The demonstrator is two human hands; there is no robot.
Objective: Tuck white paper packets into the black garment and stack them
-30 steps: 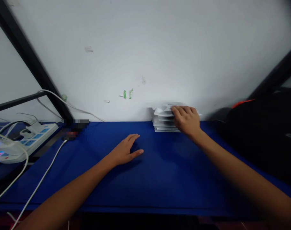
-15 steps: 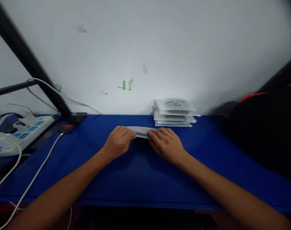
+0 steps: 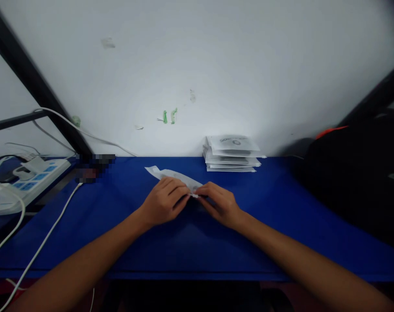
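Note:
Both hands hold a frosted white zip bag (image 3: pixel 180 177) above the blue table. My left hand (image 3: pixel 168 197) is closed, its fingertips pinching the bag's near edge. My right hand (image 3: pixel 220 203) is closed on the same edge, just right of the left fingertips. A small white piece, which looks like the zip slider, shows between the two sets of fingertips. The bag stretches up and left behind my left hand, and part of it is hidden there. Beyond my right hand, by the wall, sits a stack of similar printed bags (image 3: pixel 232 152).
A white power strip (image 3: pixel 37 184) with plugs and cables lies on the left of the blue table (image 3: pixel 184 251). A white cable (image 3: pixel 50 232) runs down the left side. Black metal bars (image 3: pixel 44 86) stand at left. A large black bag-like object (image 3: pixel 356 186) fills the right.
The held bag has turned and tilted, so more of it shows to the upper left. My hands have come closer together, fingertips nearly meeting at its near edge.

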